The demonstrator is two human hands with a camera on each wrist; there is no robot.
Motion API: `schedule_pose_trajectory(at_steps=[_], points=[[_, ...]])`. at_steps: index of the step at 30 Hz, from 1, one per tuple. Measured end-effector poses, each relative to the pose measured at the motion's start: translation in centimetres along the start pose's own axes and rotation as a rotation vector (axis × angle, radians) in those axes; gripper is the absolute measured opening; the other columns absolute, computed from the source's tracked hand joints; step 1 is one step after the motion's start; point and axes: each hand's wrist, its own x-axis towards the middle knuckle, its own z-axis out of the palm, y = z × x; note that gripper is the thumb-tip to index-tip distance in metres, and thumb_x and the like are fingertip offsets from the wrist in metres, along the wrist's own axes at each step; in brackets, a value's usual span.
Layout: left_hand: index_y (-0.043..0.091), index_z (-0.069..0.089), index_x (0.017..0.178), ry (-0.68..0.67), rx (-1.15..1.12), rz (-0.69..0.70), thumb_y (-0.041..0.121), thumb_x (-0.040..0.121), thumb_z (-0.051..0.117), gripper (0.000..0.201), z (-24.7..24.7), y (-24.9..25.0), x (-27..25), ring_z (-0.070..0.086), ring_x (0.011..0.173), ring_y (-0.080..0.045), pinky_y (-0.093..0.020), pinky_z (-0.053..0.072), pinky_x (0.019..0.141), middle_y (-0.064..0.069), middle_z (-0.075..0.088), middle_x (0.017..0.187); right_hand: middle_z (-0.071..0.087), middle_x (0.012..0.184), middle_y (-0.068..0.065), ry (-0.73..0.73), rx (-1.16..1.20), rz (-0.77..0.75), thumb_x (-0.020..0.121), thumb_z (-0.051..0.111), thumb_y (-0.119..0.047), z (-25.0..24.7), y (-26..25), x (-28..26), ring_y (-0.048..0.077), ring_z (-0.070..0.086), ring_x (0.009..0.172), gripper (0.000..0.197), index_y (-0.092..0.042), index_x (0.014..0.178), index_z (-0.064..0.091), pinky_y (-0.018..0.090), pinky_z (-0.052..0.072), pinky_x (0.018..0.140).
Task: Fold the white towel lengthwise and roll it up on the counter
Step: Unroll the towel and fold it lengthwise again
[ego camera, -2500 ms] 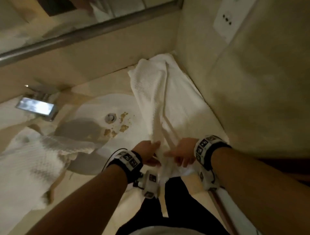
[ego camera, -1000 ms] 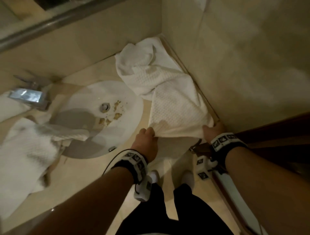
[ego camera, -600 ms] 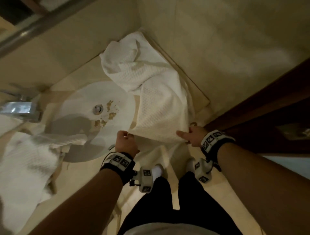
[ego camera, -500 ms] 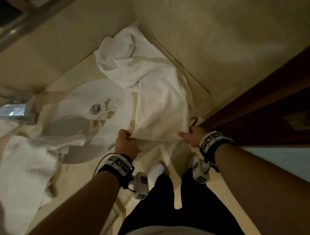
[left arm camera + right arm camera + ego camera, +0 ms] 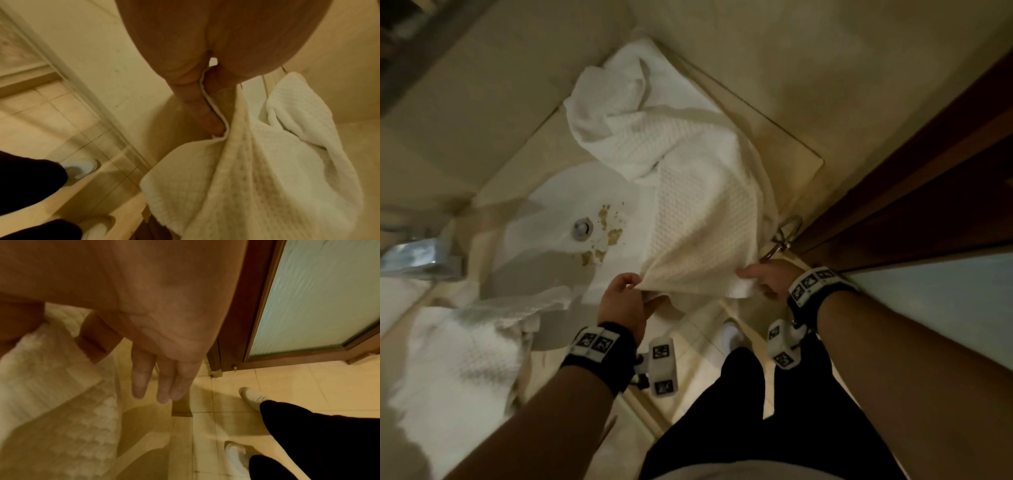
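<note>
The counter (image 5: 493,178) is of beige stone and has a white round sink (image 5: 558,219) set in it, with brown specks beside the drain (image 5: 582,229). A second towel (image 5: 458,356) lies on the left part of the counter. At the right there is a dark wooden door (image 5: 914,178) with a frosted glass panel.

The white towel (image 5: 688,192) lies bunched in the back corner of the counter, and its near end hangs over the front edge. The left hand (image 5: 624,301) pinches the near left corner between thumb and fingers. The right hand (image 5: 768,277) holds the near right corner with thumb and forefinger, while its other fingers (image 5: 141,378) hang straight.
</note>
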Motion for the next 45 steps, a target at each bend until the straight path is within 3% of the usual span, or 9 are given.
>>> schedule_pose_trajectory(at_steps=[3, 9, 15, 20, 23, 28, 33, 39, 45], points=[[0.008, 0.055, 0.080, 0.057, -0.027, 0.005, -0.021, 0.090, 0.040, 0.034, -0.8, 0.8, 0.6, 0.062, 0.094, -0.033, -0.032, 0.060, 0.056, -0.017, 0.061, 0.101, 0.074, 0.109, 0.010, -0.005, 0.026, -0.004, 0.040, 0.084, -0.061, 1.4, 0.4, 1.6, 0.031, 0.067, 0.105, 0.080, -0.015, 0.105, 0.074, 0.050, 0.052, 0.099], [0.010, 0.062, 0.079, 0.198, 0.148, 0.072, -0.016, 0.089, 0.041, 0.035, -2.1, 2.1, 1.9, 0.063, 0.086, -0.032, -0.037, 0.055, 0.063, -0.016, 0.065, 0.092, 0.073, 0.110, 0.006, 0.020, 0.058, -0.007, 0.049, 0.087, -0.055, 2.8, -0.9, 0.7, 0.027, 0.067, 0.105, 0.060, -0.019, 0.095, 0.073, 0.046, 0.053, 0.099], [0.036, 0.057, 0.098, 0.190, 0.996, 0.305, 0.024, 0.078, 0.058, 0.024, -1.8, 3.0, 1.2, 0.061, 0.098, -0.027, -0.045, 0.056, 0.088, -0.002, 0.058, 0.110, 0.072, 0.100, 0.001, 0.087, 0.045, -0.089, 0.077, 0.081, -0.039, 3.2, -1.3, -2.1, 0.023, 0.069, 0.095, 0.022, -0.026, 0.088, 0.068, 0.041, 0.058, 0.088], [0.040, 0.052, 0.112, -0.516, 1.088, 0.676, 0.049, 0.074, 0.076, 0.046, 5.0, 1.8, -4.4, 0.051, 0.107, -0.016, -0.037, 0.049, 0.092, 0.009, 0.048, 0.116, 0.072, 0.107, 0.009, 0.106, 0.107, -0.087, 0.083, 0.076, -0.035, 3.8, -2.8, -3.8, 0.028, 0.068, 0.096, 0.025, -0.018, 0.101, 0.070, 0.040, 0.060, 0.077], [0.034, 0.042, 0.126, -0.513, 1.285, 0.749, 0.059, 0.071, 0.080, 0.072, 7.2, 1.3, -5.4, 0.056, 0.103, -0.016, -0.036, 0.053, 0.087, 0.007, 0.045, 0.121, 0.073, 0.109, 0.014, 0.077, 0.129, -0.059, 0.093, 0.061, -0.039, 4.1, -4.9, -5.2, 0.031, 0.069, 0.096, 0.031, -0.012, 0.106, 0.069, 0.047, 0.059, 0.086], [0.020, 0.052, 0.116, -0.415, 1.084, 0.650, 0.036, 0.087, 0.074, 0.040, 7.4, 2.4, -4.5, 0.061, 0.089, -0.017, -0.032, 0.049, 0.075, 0.004, 0.061, 0.101, 0.074, 0.089, 0.006, -0.009, 0.274, -0.113, 0.092, 0.060, -0.035, 3.3, -6.9, -7.1, 0.021, 0.071, 0.082, 0.022, -0.018, 0.094, 0.073, 0.036, 0.057, 0.079], [0.020, 0.078, 0.082, -0.396, 0.616, 0.238, 0.048, 0.090, 0.070, 0.030, 6.2, 2.9, -3.1, 0.069, 0.081, -0.030, -0.053, 0.057, 0.086, -0.005, 0.074, 0.080, 0.073, 0.091, 0.007, -0.010, 0.331, -0.180, 0.092, 0.065, -0.029, 2.8, -7.1, -7.7, 0.024, 0.073, 0.092, 0.016, -0.021, 0.106, 0.061, 0.041, 0.053, 0.085], [0.015, 0.077, 0.092, -0.411, 0.358, 0.110, 0.035, 0.096, 0.069, 0.021, 5.4, 3.1, -5.0, 0.072, 0.076, -0.018, -0.030, 0.058, 0.072, -0.003, 0.077, 0.086, 0.069, 0.102, 0.013, 0.138, 0.341, -0.239, 0.086, 0.076, -0.014, 2.9, -6.3, -8.0, 0.025, 0.073, 0.088, 0.026, -0.016, 0.102, 0.057, 0.044, 0.061, 0.076], [0.038, 0.079, 0.103, -0.440, 0.811, 0.543, 0.046, 0.100, 0.059, 0.022, 3.2, 2.3, -6.7, 0.068, 0.083, -0.001, -0.021, 0.054, 0.080, 0.015, 0.076, 0.090, 0.064, 0.090, 0.014, 0.228, 0.364, -0.217, 0.087, 0.067, -0.006, 3.2, -6.9, -8.0, 0.022, 0.060, 0.066, 0.031, -0.016, 0.114, 0.055, 0.034, 0.052, 0.061]])
